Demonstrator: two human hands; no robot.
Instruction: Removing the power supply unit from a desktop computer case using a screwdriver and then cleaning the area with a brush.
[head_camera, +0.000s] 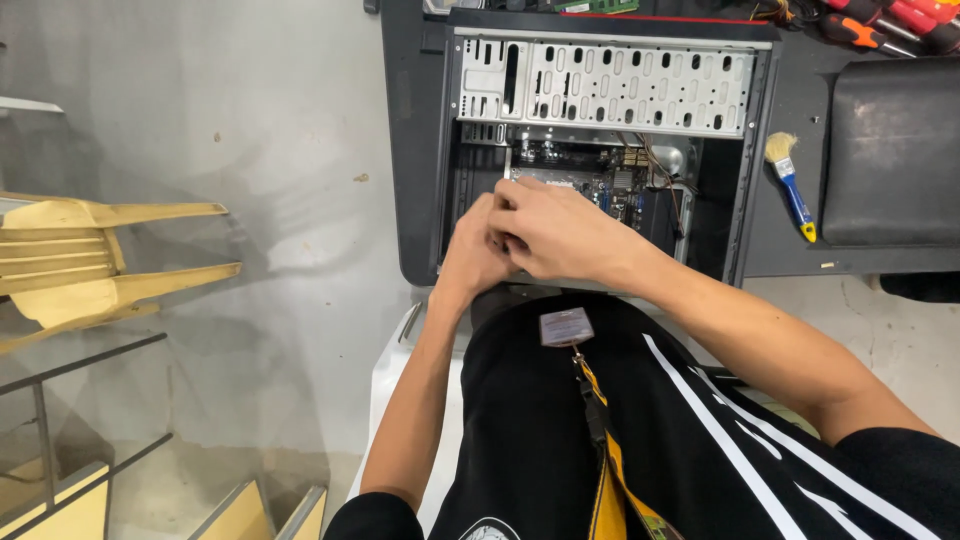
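Two bare hands meet at the near edge of an open computer case (420, 150) lying on its side on a dark workbench (800, 120). The left hand (472, 252) and right hand (560, 232) press together, fingers curled over something small at the case opening; whether they grip anything I cannot tell, since the right hand covers the left's fingertips. Just beyond them sits the circuit board (620, 185) inside the case, with thin coloured wires (665, 165) running to its right. Farther back, the perforated metal drive cage (620, 85) spans the case's width. Right of the case lies a small brush (790, 185) with a blue and yellow handle, beside a black cushioned pad (890, 150). Red-handled screwdrivers (890, 25) lie at the far right corner. Well apart on the left stands a yellow plastic chair (90, 260).
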